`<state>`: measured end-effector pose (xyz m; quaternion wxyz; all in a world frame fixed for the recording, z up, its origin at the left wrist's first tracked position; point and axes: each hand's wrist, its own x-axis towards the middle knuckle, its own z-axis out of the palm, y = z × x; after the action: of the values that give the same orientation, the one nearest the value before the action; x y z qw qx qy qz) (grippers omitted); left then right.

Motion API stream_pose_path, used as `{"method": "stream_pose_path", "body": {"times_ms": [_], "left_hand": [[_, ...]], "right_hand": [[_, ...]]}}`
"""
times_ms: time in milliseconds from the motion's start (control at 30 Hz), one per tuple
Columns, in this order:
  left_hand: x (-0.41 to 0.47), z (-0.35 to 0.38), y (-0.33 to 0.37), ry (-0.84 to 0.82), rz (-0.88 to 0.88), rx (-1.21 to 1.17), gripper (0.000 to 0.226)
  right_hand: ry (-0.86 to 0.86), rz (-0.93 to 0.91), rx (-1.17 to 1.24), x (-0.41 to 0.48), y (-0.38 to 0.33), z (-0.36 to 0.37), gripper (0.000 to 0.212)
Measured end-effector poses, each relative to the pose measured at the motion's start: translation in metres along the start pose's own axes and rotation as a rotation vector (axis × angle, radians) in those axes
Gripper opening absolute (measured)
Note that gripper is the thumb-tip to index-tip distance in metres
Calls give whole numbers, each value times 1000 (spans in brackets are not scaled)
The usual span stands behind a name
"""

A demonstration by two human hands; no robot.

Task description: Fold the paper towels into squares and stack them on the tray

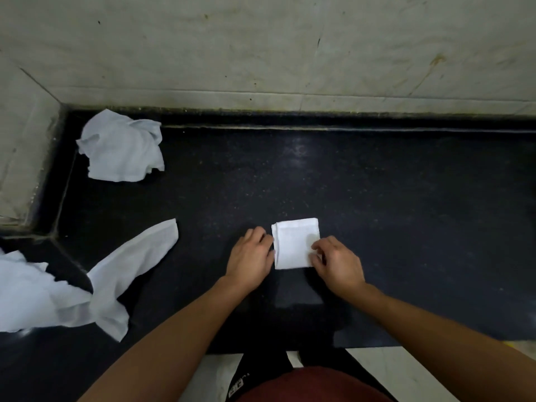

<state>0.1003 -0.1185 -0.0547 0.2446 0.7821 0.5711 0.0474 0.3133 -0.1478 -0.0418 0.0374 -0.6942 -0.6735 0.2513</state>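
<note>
1. Lying loose at the far left, a long crumpled white paper towel sheet point(87, 288) trails over the black speckled stone counter point(406, 213), and a second rumpled white paper towel point(121, 146) sits well apart in the back left corner; both look limp, feather-light and easily torn.
2. Left hand point(251, 261) rests palm down, fingers gently curled and holding nothing, its fingertips touching the folded piece's left edge.
3. Between the hands lies the folded white paper towel square point(295, 242), flat on the counter near its front edge; it is slightly taller than wide, so its long axis likely runs away from the person, with the doubled fold at the left.
4. Right hand point(338, 264) pinches the square's near right corner between thumb and fingers, probably the best hold for so soft a stack.
5. No tray is in view.
</note>
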Motion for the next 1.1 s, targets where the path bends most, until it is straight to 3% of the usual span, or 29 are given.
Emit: {"method": "stream_pose_path", "body": {"times_ms": [100,167,400,500,600,667,900,1000,1100], "left_hand": [[9,3,12,-4,-293,-225,24],[15,6,15,-28,-433,-346,25],[48,6,25,6,-566,-466,34],[58,5,27,22,-568,-454,31],[62,5,38,51,-520,-566,27],[60,6,42,41,-503,-647,25],[54,17,31,15,-518,-586,22],[48,13,30,54,-324,-295,20],[34,15,25,-2,13,47,25]], "right_hand": [[53,200,142,0,9,0,25],[7,227,128,3,10,1,31],[-136,196,125,0,5,9,62],[-102,177,160,-5,9,13,48],[17,180,174,-7,13,12,19],[55,144,118,-8,18,10,9],[141,-33,-55,-16,33,12,13],[130,-8,132,-5,15,6,17],[-30,263,669,15,-3,5,26]]}}
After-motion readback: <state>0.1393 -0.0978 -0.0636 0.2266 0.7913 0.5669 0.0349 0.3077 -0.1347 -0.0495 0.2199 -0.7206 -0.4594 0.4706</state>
